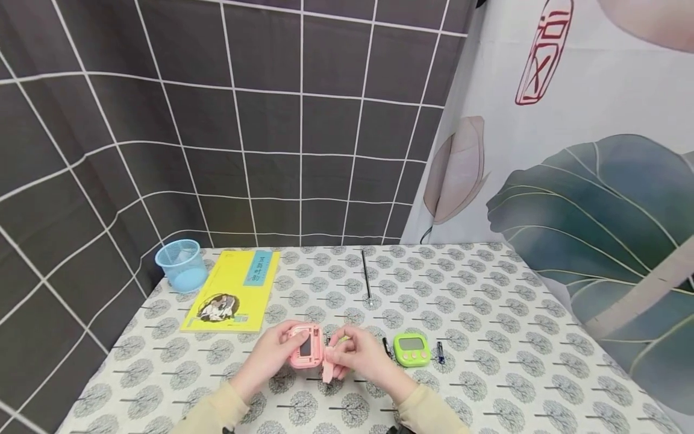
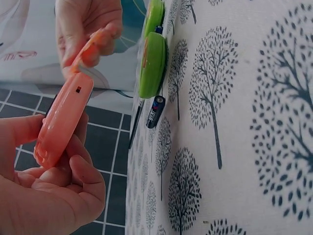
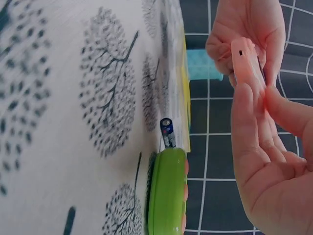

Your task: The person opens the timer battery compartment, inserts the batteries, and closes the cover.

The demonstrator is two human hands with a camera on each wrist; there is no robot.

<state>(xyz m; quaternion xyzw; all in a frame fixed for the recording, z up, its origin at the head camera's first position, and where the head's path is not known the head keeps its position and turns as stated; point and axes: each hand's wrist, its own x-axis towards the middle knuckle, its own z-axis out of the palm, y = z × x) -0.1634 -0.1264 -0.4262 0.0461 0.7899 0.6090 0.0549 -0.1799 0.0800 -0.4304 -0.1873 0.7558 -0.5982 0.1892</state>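
My left hand grips a pink digital timer by its left side, thumb over the face turned up to the head view. A dark rectangle and a narrow slot show on that face. My right hand pinches a pink flap at the timer's right edge. The left wrist view shows the timer edge-on above the cloth, the flap angled away from its end. Right of my right hand lies a green timer with a screen and pink buttons. A second green timer is mostly hidden behind that hand.
Dark batteries lie beside the green timers, one battery on the right and another battery on the left. A black rod lies farther back. At the back left are a yellow book and a blue basket.
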